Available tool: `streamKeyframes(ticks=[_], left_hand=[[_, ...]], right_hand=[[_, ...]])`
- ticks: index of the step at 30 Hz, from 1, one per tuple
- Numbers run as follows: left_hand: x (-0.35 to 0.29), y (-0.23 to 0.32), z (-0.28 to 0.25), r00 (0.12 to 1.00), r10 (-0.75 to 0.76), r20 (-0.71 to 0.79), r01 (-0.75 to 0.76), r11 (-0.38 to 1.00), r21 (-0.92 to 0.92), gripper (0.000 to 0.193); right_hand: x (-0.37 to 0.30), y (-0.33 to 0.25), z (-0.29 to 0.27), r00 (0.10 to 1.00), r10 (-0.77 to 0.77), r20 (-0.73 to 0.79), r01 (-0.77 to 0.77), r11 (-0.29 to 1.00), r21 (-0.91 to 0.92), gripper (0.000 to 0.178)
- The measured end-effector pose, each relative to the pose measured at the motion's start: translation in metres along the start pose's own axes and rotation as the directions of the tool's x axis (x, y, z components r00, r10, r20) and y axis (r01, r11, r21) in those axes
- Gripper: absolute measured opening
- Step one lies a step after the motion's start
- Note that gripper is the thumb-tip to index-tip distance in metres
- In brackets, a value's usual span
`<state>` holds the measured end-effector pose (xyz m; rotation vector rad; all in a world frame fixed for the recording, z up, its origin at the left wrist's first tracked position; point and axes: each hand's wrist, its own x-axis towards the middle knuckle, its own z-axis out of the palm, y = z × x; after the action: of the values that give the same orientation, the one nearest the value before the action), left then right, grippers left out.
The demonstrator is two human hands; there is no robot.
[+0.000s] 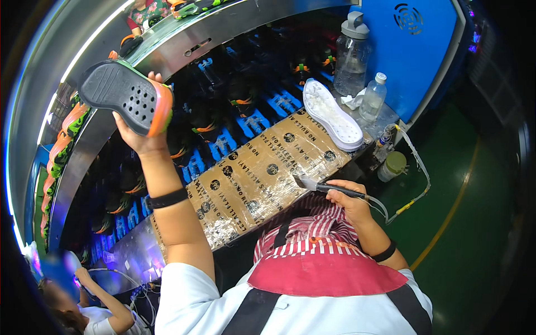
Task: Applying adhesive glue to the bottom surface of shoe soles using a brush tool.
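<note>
My left hand (pixel 140 138) is raised at the upper left, gripping a shoe sole (pixel 114 86). Its black face, with a cluster of round holes, is turned toward me, and its side wall is orange and green. In my right hand (pixel 350 202), low at the front edge of the bench, is a glue brush (pixel 335 188) with a dark handle. A thin clear tube (pixel 381 207) runs from the handle's end. The brush tip points left, over the bench covering. At the bench's far right end lies a white sole (pixel 326 111), with whitish material in its hollow.
Brown printed cardboard under clear film (pixel 273 167) covers the bench. Two bottles, a large one (pixel 350 61) and a small one (pixel 373 99), stand beside crumpled tissue. Racks of shoes on blue holders (pixel 223 144) line the back. Another person (pixel 106 307) works at lower left.
</note>
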<state>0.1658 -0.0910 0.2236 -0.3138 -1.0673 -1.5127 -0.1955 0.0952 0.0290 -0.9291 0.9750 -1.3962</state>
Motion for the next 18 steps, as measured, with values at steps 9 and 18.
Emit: streamKeyframes(ticks=[9,18], left_hand=[[-0.106,-0.118,0.039,0.852,-0.242,-0.464,0.292,0.956,0.038,0.071],[-0.171,-0.178,0.041,0.648,-0.541,-0.536,0.382,0.840,-0.386,0.060]], right_hand=[[0.002,-0.001,-0.001,0.997,-0.072,0.003,0.072,0.997,0.021,0.024],[0.009,-0.044,0.015,0.979,-0.168,0.118,0.172,0.985,-0.022,0.014]])
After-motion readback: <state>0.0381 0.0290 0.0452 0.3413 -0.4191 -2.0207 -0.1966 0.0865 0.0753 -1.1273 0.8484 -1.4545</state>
